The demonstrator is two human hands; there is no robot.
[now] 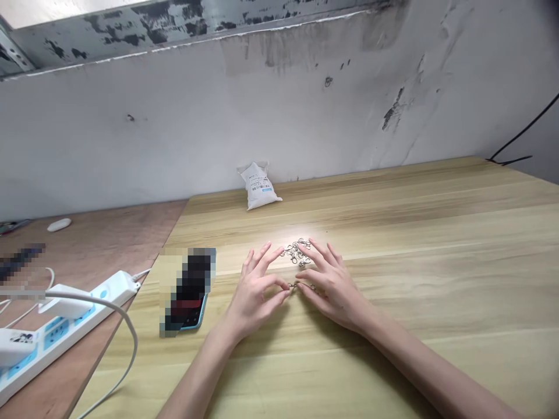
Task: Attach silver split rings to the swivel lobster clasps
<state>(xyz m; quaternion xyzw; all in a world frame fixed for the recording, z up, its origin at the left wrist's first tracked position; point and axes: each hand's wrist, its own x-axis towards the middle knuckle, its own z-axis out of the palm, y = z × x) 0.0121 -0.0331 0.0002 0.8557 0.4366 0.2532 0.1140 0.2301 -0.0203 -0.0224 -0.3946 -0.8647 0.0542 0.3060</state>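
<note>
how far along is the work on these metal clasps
It looks early on. Done: only one small clasp with a ring lies apart from the rest. In hand: the left hand and right hand have their fingertips at that piece, though whether they grip it is hard to tell. Left: the tangled heap of silver clasps just beyond, bunched together on the wooden table.

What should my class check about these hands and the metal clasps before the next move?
1. Clasp pile within reach of both hands: ok.
2. Left hand and right hand in view, close together: ok.
3. Grip on the small clasp between the hands: cannot tell, the fingers partly hide it.
4. Phone in a blue case apart from the left hand: ok.
5. White sachet well beyond the clasp pile: ok.
</note>
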